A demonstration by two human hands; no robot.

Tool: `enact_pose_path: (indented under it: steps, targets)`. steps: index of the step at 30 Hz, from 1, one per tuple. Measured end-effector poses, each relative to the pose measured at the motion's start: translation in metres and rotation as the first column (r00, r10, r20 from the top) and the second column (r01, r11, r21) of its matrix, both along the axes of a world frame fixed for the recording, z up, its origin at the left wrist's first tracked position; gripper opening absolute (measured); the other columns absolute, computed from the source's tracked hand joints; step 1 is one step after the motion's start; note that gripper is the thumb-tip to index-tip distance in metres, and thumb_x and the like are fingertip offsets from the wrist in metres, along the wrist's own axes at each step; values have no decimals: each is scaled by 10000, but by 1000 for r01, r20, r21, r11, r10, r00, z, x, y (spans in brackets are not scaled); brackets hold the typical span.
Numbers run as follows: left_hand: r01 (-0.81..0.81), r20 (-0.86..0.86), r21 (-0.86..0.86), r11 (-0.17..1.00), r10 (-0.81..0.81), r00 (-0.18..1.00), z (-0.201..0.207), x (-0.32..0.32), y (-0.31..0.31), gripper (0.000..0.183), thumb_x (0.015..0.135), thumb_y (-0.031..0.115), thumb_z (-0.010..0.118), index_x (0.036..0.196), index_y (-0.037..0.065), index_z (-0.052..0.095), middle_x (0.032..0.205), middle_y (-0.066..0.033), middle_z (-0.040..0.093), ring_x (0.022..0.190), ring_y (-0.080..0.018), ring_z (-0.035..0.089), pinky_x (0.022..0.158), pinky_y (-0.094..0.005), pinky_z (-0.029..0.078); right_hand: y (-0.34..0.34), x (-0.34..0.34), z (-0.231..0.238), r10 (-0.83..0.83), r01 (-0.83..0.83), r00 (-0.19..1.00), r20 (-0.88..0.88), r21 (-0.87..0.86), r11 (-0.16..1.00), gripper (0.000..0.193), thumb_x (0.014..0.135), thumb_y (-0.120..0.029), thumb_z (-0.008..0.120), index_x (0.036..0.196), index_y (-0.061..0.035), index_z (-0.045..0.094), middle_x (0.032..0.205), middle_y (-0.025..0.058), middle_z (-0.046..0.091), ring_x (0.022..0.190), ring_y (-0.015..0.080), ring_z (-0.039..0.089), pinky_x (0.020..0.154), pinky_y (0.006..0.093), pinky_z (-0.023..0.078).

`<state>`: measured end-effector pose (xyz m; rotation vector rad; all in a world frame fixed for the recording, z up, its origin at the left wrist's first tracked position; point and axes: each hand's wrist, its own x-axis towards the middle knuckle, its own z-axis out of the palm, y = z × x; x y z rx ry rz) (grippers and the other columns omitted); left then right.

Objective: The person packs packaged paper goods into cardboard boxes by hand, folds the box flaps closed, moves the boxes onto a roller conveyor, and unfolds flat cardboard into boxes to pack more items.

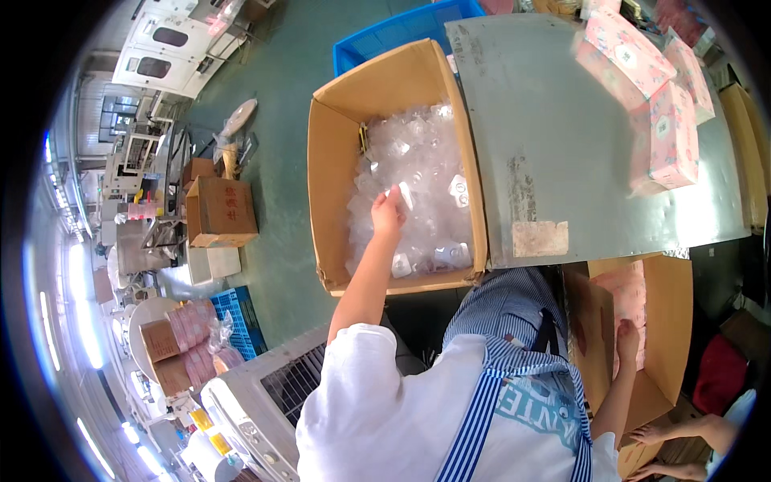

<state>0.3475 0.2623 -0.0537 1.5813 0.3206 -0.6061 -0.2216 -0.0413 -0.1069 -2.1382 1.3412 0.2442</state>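
My left hand [388, 214] reaches into a large open cardboard box [331, 205] filled with translucent plastic pieces [409, 153]. Its fingers are closed on a small whitish plastic piece [405, 195], whose exact kind I cannot make out. My right hand [627, 341] is low at the right, inside a second open cardboard box [668, 329] beside my leg. There it lies against pink packs [625, 289]; its fingers are partly hidden, so their grip does not show.
A grey metal tabletop [586, 161] bears pink floral packs [673, 132] at its far right. Behind the large box sits a blue crate [353, 52]. A grey slatted machine [265, 394] stands at lower left. Another person's hands [650, 434] are at lower right.
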Motion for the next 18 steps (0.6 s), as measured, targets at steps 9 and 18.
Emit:
enact_pose_path:
  steps: [9, 18]
  targets:
    - [586, 414, -146, 797, -489, 768, 84, -171, -180, 129, 850, 205, 644, 787, 96, 619, 664, 53, 553, 512, -29, 425, 452, -192, 330, 35, 170, 161, -329, 147, 597, 732, 303, 942, 333, 877, -169, 562, 1170, -14, 531, 1083, 97, 566, 1013, 182, 530, 864, 304, 441]
    - [928, 106, -74, 365, -922, 372, 70, -363, -274, 207, 836, 197, 655, 921, 8, 663, 691, -12, 601, 487, -60, 481, 406, -203, 384, 4, 43, 87, -798, 512, 89, 597, 660, 551, 221, 869, -220, 608, 883, -1, 582, 684, 16, 561, 573, 76, 500, 510, 203, 404]
